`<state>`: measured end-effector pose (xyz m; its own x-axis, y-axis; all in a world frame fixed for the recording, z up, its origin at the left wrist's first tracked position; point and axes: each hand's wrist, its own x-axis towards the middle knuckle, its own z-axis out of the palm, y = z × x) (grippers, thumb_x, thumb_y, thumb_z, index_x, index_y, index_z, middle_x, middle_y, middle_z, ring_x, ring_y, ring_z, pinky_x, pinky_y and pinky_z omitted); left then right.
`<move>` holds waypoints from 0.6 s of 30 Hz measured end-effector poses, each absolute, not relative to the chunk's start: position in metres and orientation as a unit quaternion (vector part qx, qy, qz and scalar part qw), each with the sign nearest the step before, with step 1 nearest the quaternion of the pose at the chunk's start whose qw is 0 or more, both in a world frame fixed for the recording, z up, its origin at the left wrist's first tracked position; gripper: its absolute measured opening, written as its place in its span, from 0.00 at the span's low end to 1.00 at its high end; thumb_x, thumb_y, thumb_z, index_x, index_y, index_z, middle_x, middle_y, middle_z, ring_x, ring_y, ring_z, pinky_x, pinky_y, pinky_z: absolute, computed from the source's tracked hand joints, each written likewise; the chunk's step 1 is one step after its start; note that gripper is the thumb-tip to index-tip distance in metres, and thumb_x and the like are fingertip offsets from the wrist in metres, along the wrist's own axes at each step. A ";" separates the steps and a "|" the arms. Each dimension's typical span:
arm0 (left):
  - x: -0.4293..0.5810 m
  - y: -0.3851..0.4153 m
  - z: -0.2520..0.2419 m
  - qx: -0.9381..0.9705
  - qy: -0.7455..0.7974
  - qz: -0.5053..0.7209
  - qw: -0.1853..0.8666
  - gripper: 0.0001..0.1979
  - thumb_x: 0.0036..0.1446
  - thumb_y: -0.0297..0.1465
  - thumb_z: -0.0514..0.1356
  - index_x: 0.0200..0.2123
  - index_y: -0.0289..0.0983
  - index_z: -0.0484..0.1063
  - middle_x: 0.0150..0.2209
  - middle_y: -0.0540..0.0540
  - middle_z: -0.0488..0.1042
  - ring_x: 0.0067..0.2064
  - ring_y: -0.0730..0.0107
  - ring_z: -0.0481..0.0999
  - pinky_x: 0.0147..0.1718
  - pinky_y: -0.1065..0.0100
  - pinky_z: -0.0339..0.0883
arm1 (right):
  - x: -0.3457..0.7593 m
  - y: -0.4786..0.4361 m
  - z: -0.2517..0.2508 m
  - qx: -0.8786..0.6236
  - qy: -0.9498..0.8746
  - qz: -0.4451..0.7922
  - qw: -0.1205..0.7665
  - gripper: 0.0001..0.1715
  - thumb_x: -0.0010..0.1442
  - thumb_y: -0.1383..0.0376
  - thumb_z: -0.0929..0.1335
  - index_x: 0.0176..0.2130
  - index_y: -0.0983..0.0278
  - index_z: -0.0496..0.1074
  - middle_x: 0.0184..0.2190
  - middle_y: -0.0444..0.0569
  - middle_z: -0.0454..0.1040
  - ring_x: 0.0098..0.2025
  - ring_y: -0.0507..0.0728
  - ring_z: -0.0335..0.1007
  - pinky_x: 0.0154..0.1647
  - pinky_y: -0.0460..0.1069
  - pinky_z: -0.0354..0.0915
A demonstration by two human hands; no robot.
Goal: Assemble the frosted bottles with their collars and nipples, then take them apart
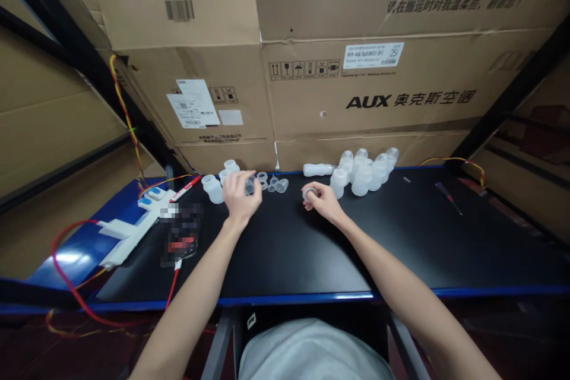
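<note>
The left hand (240, 195) curves half open around a clear piece (250, 186), though whether it grips it one cannot tell; the right hand (326, 202) has its fingers closed on a small translucent ring (310, 192), above the table's (294, 249) far middle; loose clear parts (279, 185) lie between the hands; open bottles (214, 190) stand far left, capped bottles (362, 179) right of the right hand.

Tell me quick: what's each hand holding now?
Left hand: partly curled at a clear piece; grip unclear.
Right hand: closed, holding a ring.
</note>
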<state>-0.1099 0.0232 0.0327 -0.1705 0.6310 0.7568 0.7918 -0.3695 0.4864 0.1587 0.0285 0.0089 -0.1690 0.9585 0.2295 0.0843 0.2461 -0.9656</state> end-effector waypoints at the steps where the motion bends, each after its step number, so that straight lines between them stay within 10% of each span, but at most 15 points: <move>1: -0.120 0.028 0.034 -0.600 -0.592 -0.525 0.120 0.17 0.62 0.35 0.66 0.53 0.38 0.77 0.57 0.33 0.76 0.64 0.43 0.71 0.69 0.40 0.58 | 0.161 0.029 0.010 -0.426 -0.618 0.443 0.490 0.14 0.56 0.60 0.69 0.40 0.65 0.79 0.23 0.44 0.77 0.21 0.53 0.75 0.23 0.46 0.72; 8: -0.174 0.050 0.020 -0.530 -0.642 -0.515 0.203 0.18 0.53 0.36 0.76 0.44 0.39 0.77 0.71 0.31 0.63 0.76 0.22 0.51 0.72 0.24 0.34 | 0.159 0.031 0.015 -0.418 -0.576 0.456 0.535 0.17 0.56 0.59 0.70 0.43 0.64 0.79 0.24 0.43 0.77 0.22 0.52 0.72 0.23 0.46 0.72; 18: -0.135 0.030 0.040 -0.614 -0.490 -0.568 0.243 0.21 0.60 0.38 0.71 0.53 0.37 0.75 0.55 0.36 0.81 0.63 0.43 0.75 0.67 0.40 0.63 | 0.161 0.031 0.022 -0.362 -0.499 0.576 0.536 0.24 0.65 0.49 0.72 0.53 0.61 0.81 0.41 0.50 0.81 0.34 0.55 0.81 0.40 0.53 0.82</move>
